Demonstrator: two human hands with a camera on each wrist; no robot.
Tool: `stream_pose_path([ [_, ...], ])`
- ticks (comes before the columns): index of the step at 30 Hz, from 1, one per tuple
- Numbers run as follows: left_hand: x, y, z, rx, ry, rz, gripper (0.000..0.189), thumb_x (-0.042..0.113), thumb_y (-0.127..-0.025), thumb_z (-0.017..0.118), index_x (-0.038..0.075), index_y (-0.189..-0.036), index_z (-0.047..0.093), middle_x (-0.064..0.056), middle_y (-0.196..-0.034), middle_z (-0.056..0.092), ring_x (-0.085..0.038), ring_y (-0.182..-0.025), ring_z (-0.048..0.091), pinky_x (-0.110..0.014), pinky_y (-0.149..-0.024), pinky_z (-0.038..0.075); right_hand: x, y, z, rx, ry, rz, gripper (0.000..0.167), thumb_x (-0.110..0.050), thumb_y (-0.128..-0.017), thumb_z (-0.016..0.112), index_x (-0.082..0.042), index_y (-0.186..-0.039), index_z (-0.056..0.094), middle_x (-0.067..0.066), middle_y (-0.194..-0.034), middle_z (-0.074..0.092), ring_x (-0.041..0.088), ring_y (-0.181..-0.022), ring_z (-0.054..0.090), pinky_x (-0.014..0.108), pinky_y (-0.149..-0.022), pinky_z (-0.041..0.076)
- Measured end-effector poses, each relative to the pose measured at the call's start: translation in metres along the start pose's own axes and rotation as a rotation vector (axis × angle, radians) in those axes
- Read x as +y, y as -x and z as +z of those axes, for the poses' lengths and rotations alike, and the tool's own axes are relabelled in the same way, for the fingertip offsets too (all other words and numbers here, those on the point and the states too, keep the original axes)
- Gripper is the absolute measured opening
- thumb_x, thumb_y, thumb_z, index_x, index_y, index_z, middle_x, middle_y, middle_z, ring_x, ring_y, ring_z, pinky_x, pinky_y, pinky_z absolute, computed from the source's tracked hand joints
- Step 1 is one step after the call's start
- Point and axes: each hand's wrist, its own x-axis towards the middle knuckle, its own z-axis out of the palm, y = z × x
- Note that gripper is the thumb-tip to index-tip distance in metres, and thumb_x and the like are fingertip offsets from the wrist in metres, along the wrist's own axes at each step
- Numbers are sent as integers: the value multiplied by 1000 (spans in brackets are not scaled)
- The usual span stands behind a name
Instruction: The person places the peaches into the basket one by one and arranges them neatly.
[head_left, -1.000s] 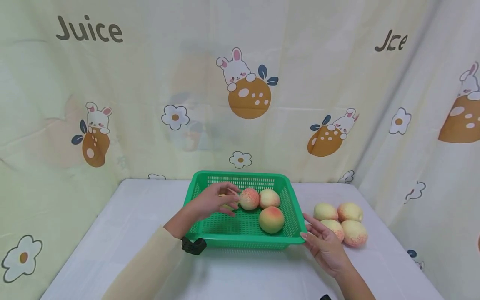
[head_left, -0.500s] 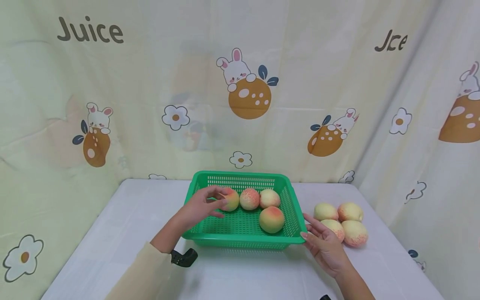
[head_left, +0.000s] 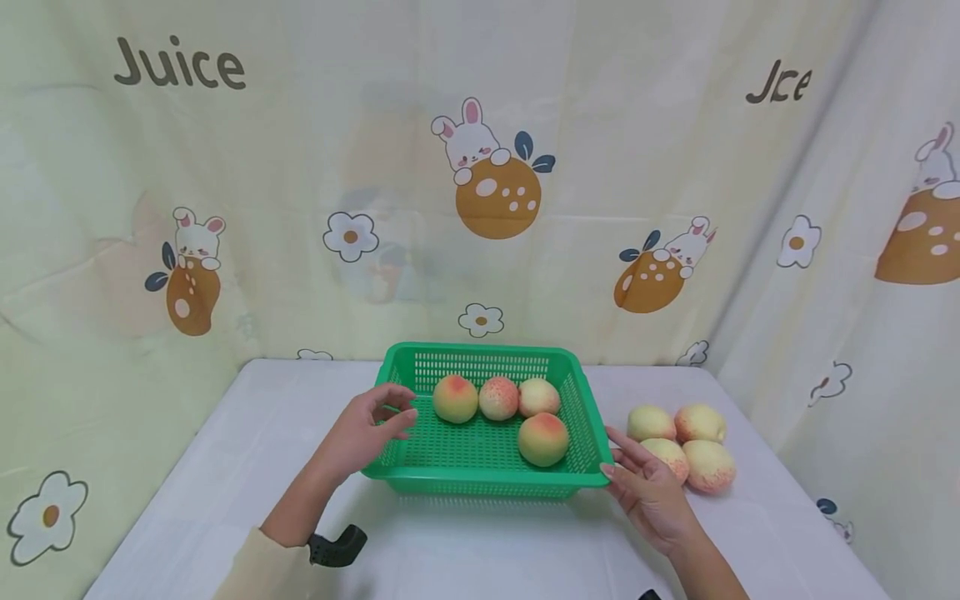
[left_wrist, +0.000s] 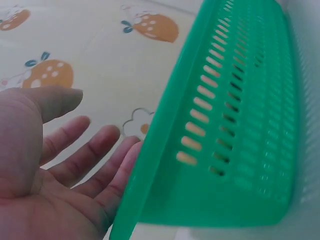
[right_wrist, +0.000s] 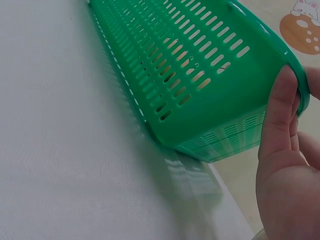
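A green plastic basket [head_left: 480, 477] with slotted walls stands on the table and holds several peaches. One red-and-yellow peach [head_left: 455, 399] lies at the back left of them, beside a speckled pink peach [head_left: 498, 398] and a pale peach [head_left: 538, 397]. Nearer the front right is another red-topped peach [head_left: 543, 439]. My left hand [head_left: 372, 427] holds nothing; its loosely bent fingers are over the basket's left rim in the head view. At the front right corner my right hand [head_left: 651, 493] pinches the rim, its thumb [right_wrist: 283, 100] pressed against the outside.
Outside the basket, right beyond my right hand, several more peaches [head_left: 701, 423] sit close together on the white table [head_left: 300, 417]. A printed curtain [head_left: 397, 167] hangs behind the table and along its sides.
My left hand has drawn back leftward and toward me, away from the back-left peach, which now shows fully in the basket. My right hand keeps its grip on the corner.
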Motion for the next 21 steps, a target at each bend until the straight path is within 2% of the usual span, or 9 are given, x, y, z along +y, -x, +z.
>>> stream_pose_path([
  [6, -6, 11, -12, 74, 8, 2, 32, 26, -101, 67, 12, -129, 63, -12, -122, 67, -22, -99, 73, -41, -94, 59, 1, 0, 0, -4, -9, -11, 57, 8, -101, 53, -12, -154, 46, -1, -111, 66, 9, -99, 71, 23, -90, 59],
  [11, -11, 20, -17, 187, -28, 3, 29, 23, -101, 66, 10, -127, 65, -10, -121, 69, -23, -108, 68, -25, -92, 57, 1, 1, 0, 0, -6, -8, 57, 8, -101, 53, -12, -154, 46, -1, -111, 65, 9, -98, 71, 23, -89, 59],
  [16, -17, 28, -21, 313, -76, -15, 26, 20, -102, 64, 9, -126, 67, -8, -122, 70, -24, -113, 67, -19, -89, 53, -1, 1, 2, 11, 4, 2, 56, 6, -101, 54, -13, -153, 47, -2, -112, 65, 8, -98, 71, 23, -90, 59],
  [21, -25, 34, -26, 363, -76, -47, 26, 19, -103, 63, 12, -127, 65, -9, -126, 68, -24, -119, 64, -11, -88, 49, -4, 1, 3, 14, 25, 10, 55, 5, -101, 55, -15, -153, 47, -3, -111, 65, 7, -97, 71, 22, -90, 59],
])
